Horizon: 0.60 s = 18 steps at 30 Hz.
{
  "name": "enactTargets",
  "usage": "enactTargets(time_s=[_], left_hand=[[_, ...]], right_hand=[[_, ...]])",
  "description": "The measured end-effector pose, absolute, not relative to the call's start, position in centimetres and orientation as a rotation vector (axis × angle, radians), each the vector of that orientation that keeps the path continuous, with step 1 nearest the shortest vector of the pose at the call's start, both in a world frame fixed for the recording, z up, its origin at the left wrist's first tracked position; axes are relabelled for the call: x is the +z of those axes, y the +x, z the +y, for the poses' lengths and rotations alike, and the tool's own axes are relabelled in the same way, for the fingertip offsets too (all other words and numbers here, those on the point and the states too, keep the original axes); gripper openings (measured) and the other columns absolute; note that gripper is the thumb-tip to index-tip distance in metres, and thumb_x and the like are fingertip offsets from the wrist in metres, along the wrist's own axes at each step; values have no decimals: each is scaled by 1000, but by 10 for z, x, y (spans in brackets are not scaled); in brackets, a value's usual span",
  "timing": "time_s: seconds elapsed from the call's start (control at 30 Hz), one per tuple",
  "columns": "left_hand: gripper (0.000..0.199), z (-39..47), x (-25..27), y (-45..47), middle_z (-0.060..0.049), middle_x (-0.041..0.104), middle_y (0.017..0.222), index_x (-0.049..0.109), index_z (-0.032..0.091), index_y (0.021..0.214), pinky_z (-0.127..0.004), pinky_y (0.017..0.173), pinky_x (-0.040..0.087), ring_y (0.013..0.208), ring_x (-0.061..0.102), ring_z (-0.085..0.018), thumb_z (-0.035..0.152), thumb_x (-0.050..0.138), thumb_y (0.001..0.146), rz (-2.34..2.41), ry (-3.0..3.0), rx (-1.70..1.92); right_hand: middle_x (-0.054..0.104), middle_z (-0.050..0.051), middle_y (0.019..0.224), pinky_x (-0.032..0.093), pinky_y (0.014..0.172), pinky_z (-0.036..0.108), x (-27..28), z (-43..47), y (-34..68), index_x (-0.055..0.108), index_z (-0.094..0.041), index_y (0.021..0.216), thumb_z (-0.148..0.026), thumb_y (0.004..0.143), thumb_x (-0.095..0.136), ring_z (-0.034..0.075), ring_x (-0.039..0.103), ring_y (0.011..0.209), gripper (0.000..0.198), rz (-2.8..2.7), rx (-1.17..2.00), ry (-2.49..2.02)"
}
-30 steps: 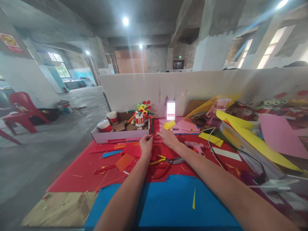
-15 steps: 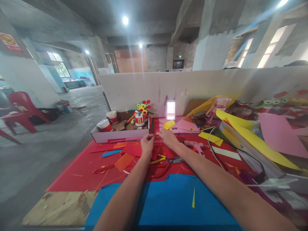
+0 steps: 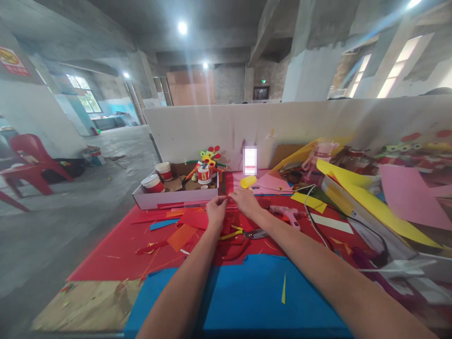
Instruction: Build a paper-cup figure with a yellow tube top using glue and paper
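Just off the front right corner of the white tray (image 3: 176,201), the left hand (image 3: 216,211) and the right hand (image 3: 245,200) meet almost fingertip to fingertip, the right one a little farther from the tray than the left. Between them is a small red strip (image 3: 228,197), near that same corner of the tray; the left thumb and forefinger are pinched narrow on it, and the right fingertips close on its other end. The fingers hide most of the strip, so its shape is hard to make out, though it seems to be paper. Inside the tray, two red and white cups (image 3: 153,182) occupy the left part, and a figure with springy folded arms (image 3: 204,174) stands toward the right. Right of the tray, beyond the right hand, a yellow roll (image 3: 248,181) lies by a pink sheet (image 3: 273,183). Farther right of the tray, past the right wrist, is a pink glue gun (image 3: 287,214). In front of the tray, red and orange scraps (image 3: 181,238) and a blue strip (image 3: 164,224) are spread over the red table covering (image 3: 106,256). Scissors (image 3: 256,234) lie in front and to the right of the tray, between the forearms; nearer the wearer than all these, and well apart from the tray, is a large blue sheet (image 3: 247,296) bearing a yellow sliver (image 3: 283,289).
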State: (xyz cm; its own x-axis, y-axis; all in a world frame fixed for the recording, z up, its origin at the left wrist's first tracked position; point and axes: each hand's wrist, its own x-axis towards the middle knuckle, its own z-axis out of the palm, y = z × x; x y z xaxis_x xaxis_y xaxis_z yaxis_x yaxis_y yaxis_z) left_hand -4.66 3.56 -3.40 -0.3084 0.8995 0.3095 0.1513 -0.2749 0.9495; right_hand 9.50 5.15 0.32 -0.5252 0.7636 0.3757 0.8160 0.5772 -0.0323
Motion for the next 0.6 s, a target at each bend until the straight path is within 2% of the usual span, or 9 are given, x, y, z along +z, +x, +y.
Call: enactTargets(time_s=[0.17, 0.3, 0.47, 0.6], left_hand=[[18, 36, -33, -46, -3, 74, 73, 76, 18, 79, -28, 69, 49, 69, 65, -16, 25, 65, 67, 1413, 1374, 1614], [25, 38, -35, -48, -3, 75, 79, 75, 19, 80, -29, 76, 51, 76, 67, -17, 16, 56, 64, 1412, 1358, 1631], [30, 42, -36, -52, -3, 73, 78, 69, 17, 81, -28, 73, 52, 74, 67, -16, 12, 48, 60, 1336, 1244, 1738], [29, 41, -33, -54, -3, 71, 75, 66, 17, 80, -27, 71, 51, 73, 66, -16, 13, 46, 59, 1347, 1234, 1808]], right_hand=[[65, 7, 103, 36, 85, 36, 6, 48, 93, 66, -22, 105, -26, 97, 46, 22, 53, 103, 22, -2452, -231, -1351], [66, 8, 104, 37, 88, 36, 8, 47, 91, 64, -21, 110, -24, 98, 43, 21, 55, 104, 25, -2441, -185, -1406], [65, 13, 117, 38, 96, 38, 12, 44, 95, 56, -18, 125, -18, 97, 44, 21, 55, 112, 31, -2375, -107, -1365], [63, 14, 123, 40, 100, 37, 13, 34, 112, 57, -15, 125, -18, 93, 51, 21, 55, 116, 32, -2314, -62, -1219]])
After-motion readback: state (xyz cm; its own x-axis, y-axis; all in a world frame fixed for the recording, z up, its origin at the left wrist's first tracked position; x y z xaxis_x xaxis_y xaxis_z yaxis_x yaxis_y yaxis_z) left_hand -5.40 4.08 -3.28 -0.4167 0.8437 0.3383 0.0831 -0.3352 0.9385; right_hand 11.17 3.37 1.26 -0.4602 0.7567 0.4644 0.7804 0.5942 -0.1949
